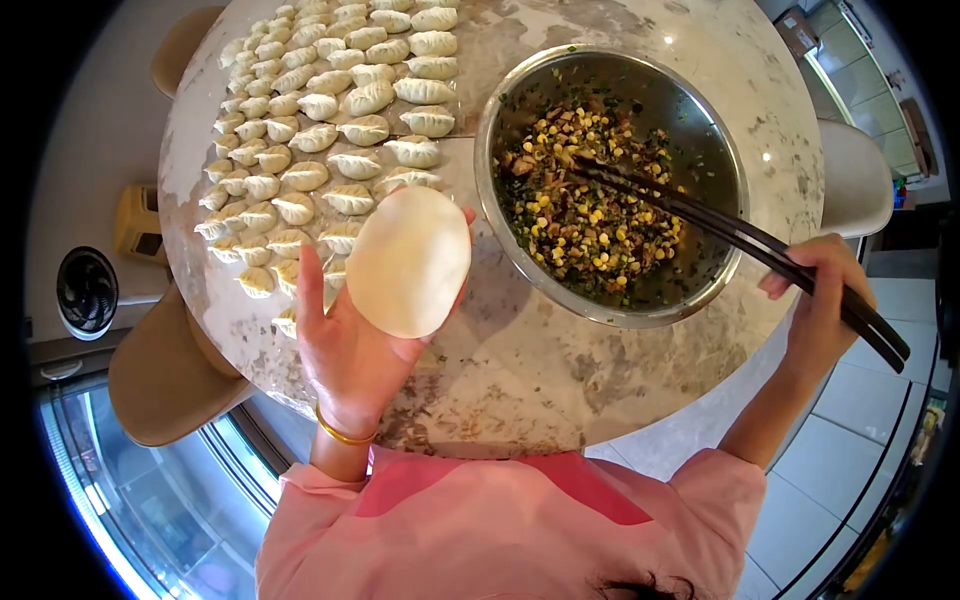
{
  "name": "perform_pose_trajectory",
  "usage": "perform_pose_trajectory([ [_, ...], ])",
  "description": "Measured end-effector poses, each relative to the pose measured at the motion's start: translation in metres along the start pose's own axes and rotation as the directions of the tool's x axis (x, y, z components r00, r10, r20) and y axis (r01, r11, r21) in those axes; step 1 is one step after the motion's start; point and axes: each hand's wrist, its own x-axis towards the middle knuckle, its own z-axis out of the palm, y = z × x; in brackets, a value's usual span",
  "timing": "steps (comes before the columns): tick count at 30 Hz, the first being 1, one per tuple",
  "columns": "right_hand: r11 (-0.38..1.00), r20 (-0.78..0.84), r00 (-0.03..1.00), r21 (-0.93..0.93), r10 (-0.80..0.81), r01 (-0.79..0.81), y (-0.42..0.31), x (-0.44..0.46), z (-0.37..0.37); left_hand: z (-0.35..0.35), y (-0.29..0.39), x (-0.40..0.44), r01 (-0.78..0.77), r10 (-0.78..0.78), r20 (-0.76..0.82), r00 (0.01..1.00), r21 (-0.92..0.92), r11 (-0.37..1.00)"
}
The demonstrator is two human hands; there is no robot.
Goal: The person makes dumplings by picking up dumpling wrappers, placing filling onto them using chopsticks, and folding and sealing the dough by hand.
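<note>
A round, pale dumpling wrapper [410,262] rests across the palm and fingers of my left hand [352,362], its thumb raised at the side. Nothing lies on the wrapper. My right hand [825,300] is closed around a pair of dark chopsticks [735,228], whose tips reach into the chopped filling [590,215] of corn, greens and brown bits. That filling sits in a wide steel bowl [486,165] to the right of my left hand. Beyond the wrapper, rows of pleated dumplings [365,130] cover the table's left part; my left hand hides some of them.
The round marble-patterned table [500,390] curves close to my body. Tan chairs [165,370] stand at its left edge, and a pale chair [855,178] at the right. A black fan-like object [87,293] is at the far left, near a yellowish box [140,224].
</note>
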Motion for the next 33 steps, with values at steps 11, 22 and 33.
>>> perform_pose_trajectory([
  [11, 0.929, -0.046, 0.948, 0.216, 0.316, -0.300, 0.040, 0.002, -0.018, -0.008, 0.000, 0.006, 0.017, -0.016, -0.104, 0.994, 0.016, 1.000],
  [22, 0.852, -0.021, 0.900, 0.334, 0.435, -0.404, 0.048, 0.015, 0.024, -0.006, -0.003, 0.011, 0.071, -0.072, -0.060, 0.996, -0.019, 0.997],
  [33, 0.789, -0.012, 0.867, 0.421, 0.497, -0.447, 0.051, 0.019, 0.023, -0.005, -0.002, 0.008, 0.075, -0.090, -0.106, 0.990, -0.144, 0.987],
])
